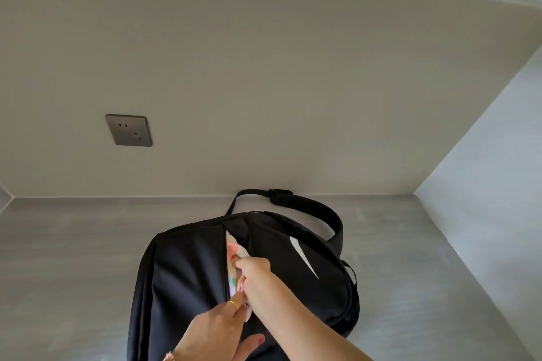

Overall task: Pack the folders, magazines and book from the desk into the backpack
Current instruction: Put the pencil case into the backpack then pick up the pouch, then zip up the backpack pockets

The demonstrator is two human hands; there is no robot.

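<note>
A black backpack (187,278) lies on the grey desk (73,258), its top strap towards the wall. Its zip is partly undone, leaving a narrow slit. Colourful magazine pages (233,246) show inside the slit. My right hand (253,271) reaches in from the lower right, with its fingertips pinched at the edge of the slit beside the pages. My left hand (214,328), which wears a gold ring, holds the lower end of the slit, fingers tucked at the opening and thumb spread on the fabric. What else is inside the bag is hidden.
The desk sits in a recess. A beige back wall carries a grey power socket (129,130), and a pale side wall (484,184) closes the right. The backpack's shoulder strap (322,211) arches close to the back wall.
</note>
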